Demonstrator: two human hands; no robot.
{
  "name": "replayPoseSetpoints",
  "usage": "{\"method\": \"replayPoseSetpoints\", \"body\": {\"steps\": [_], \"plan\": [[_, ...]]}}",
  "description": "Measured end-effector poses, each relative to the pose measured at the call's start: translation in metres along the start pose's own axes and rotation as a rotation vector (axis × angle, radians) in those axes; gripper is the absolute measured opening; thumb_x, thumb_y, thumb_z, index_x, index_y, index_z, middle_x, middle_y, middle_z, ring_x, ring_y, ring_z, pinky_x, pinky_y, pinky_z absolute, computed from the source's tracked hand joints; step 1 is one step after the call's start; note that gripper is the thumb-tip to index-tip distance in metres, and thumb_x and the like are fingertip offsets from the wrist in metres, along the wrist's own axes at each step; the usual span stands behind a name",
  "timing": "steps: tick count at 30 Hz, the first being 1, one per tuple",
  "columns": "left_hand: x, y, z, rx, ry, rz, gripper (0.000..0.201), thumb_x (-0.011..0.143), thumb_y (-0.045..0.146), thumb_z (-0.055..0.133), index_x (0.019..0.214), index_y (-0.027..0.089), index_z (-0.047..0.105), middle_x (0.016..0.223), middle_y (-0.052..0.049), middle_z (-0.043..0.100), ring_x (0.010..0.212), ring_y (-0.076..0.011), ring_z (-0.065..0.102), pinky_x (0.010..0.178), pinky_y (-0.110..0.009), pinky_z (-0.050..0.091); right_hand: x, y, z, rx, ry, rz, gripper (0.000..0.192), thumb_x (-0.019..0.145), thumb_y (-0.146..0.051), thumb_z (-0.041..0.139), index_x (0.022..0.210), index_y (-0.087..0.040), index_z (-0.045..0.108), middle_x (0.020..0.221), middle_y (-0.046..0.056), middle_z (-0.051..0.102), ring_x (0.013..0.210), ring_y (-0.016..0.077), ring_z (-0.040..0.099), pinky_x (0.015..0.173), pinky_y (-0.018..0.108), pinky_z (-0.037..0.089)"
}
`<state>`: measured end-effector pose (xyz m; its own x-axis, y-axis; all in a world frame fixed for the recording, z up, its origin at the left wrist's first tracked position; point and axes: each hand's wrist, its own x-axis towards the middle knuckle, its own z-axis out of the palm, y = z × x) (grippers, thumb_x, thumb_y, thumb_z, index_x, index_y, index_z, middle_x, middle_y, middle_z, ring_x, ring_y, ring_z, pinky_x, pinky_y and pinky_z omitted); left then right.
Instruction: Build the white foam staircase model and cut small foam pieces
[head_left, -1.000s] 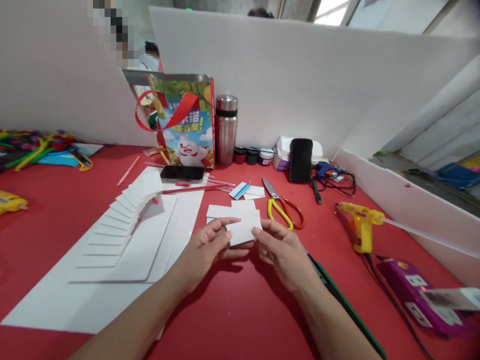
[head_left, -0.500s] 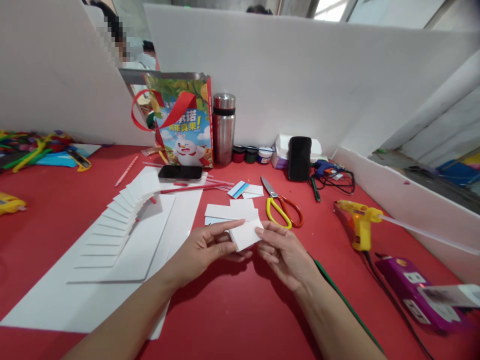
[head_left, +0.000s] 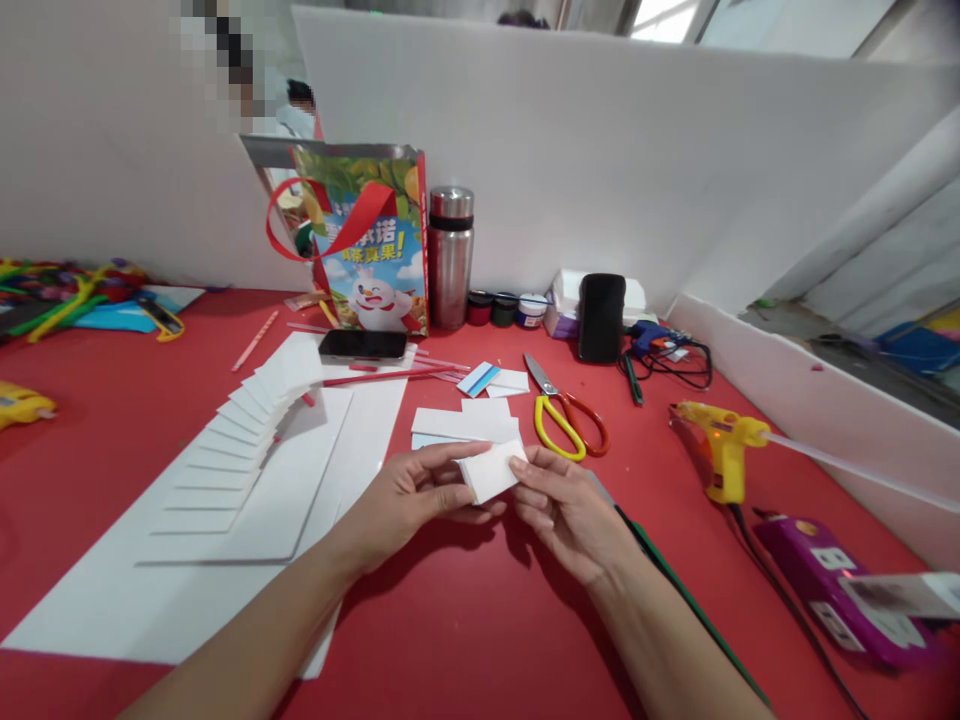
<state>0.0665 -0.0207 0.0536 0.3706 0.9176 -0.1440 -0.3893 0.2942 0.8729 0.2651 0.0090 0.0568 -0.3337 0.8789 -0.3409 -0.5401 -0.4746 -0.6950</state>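
A small stack of white card pieces is held between my two hands, just above the red table. My left hand grips its left edge, thumb in front and fingers behind. At the right edge, the thumb and fingers of my right hand pinch it. Behind the stack lie more white card pieces and a blue-striped card. Scissors with one yellow and one red handle rest beyond my right hand. To the left, a fan-shaped staircase of white card stands on a white board.
A yellow glue gun stands at the right, near a purple device. At the back are a printed bag, a steel flask, paint jars and a black phone. Another phone lies before the bag.
Both hands keep their hold on the card stack, which has barely shifted. The whole view has moved very slightly.
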Motion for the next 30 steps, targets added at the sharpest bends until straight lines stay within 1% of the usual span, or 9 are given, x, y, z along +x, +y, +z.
{"method": "replayPoseSetpoints", "body": {"steps": [3,6,10,12,14,17,20,26,30], "plan": [[0.000,0.002,-0.001,0.031,0.005,-0.006,0.050,0.085,0.024,0.078,0.134,0.022,0.065,0.110,-0.011,0.076,0.098,-0.0274,0.076,0.095,-0.046,0.056,0.000,0.000,-0.001,0.007,0.006,0.008,0.030,0.061,-0.018,0.095,0.074,-0.012,0.068,0.055,-0.009,0.048,0.045,0.0008,0.034,0.037,0.011,0.035],[0.000,0.004,0.002,0.115,0.038,-0.001,0.054,0.086,0.027,0.077,0.138,0.022,0.061,0.104,-0.008,0.074,0.095,-0.0224,0.074,0.093,-0.040,0.056,0.001,0.001,0.000,-0.013,0.032,-0.037,0.031,0.062,-0.020,0.094,0.071,-0.014,0.066,0.052,-0.009,0.047,0.045,0.0023,0.036,0.038,0.012,0.039],[0.000,0.000,0.011,0.355,0.180,0.080,0.057,0.079,0.027,0.081,0.133,0.022,0.063,0.079,0.002,0.064,0.072,-0.0131,0.065,0.071,-0.027,0.056,0.000,0.006,0.004,-0.068,0.053,-0.108,0.031,0.065,-0.024,0.093,0.074,-0.016,0.064,0.052,-0.009,0.050,0.044,0.0040,0.040,0.039,0.014,0.043],[0.000,-0.001,0.014,0.499,0.271,0.166,0.047,0.081,0.029,0.079,0.126,0.022,0.067,0.083,0.001,0.064,0.067,-0.0114,0.062,0.064,-0.025,0.054,-0.001,0.007,0.005,-0.088,0.036,-0.118,0.030,0.067,-0.025,0.092,0.074,-0.017,0.064,0.052,-0.009,0.050,0.044,0.0044,0.041,0.039,0.015,0.045],[-0.001,0.000,0.016,0.559,0.319,0.221,0.040,0.083,0.030,0.077,0.121,0.021,0.071,0.094,-0.002,0.067,0.065,-0.0100,0.061,0.061,-0.024,0.053,-0.002,0.007,0.005,-0.096,0.016,-0.119,0.030,0.068,-0.025,0.091,0.076,-0.017,0.064,0.055,-0.008,0.053,0.045,0.0051,0.045,0.041,0.016,0.048],[-0.001,0.005,0.015,0.489,0.298,0.181,0.045,0.081,0.030,0.077,0.124,0.018,0.069,0.087,-0.001,0.066,0.059,-0.0092,0.061,0.057,-0.023,0.053,-0.003,0.004,0.003,-0.090,-0.042,-0.061,0.026,0.073,-0.029,0.089,0.082,-0.015,0.068,0.063,-0.003,0.062,0.053,0.0081,0.056,0.048,0.019,0.055],[-0.001,0.008,0.010,0.394,0.263,0.130,0.051,0.081,0.030,0.078,0.128,0.015,0.066,0.076,0.001,0.065,0.060,-0.0119,0.065,0.062,-0.025,0.056,-0.002,-0.001,0.001,-0.065,-0.086,-0.003,0.027,0.079,-0.034,0.084,0.091,-0.013,0.072,0.073,0.002,0.069,0.062,0.0109,0.065,0.053,0.019,0.057],[0.000,0.006,0.007,0.381,0.246,0.106,0.052,0.082,0.029,0.077,0.130,0.014,0.064,0.065,0.004,0.061,0.058,-0.0131,0.067,0.059,-0.024,0.055,-0.002,-0.003,0.002,-0.071,-0.097,-0.008,0.025,0.076,-0.033,0.087,0.085,-0.013,0.075,0.068,0.003,0.071,0.060,0.0105,0.066,0.056,0.018,0.057],[-0.002,0.009,0.009,0.422,0.255,0.131,0.051,0.082,0.029,0.077,0.129,0.014,0.065,0.072,0.003,0.063,0.059,-0.0132,0.068,0.057,-0.024,0.055,-0.002,-0.003,0.003,-0.098,-0.073,-0.015,0.027,0.073,-0.034,0.089,0.080,-0.013,0.074,0.066,0.004,0.072,0.057,0.0111,0.066,0.055,0.018,0.055]]}}
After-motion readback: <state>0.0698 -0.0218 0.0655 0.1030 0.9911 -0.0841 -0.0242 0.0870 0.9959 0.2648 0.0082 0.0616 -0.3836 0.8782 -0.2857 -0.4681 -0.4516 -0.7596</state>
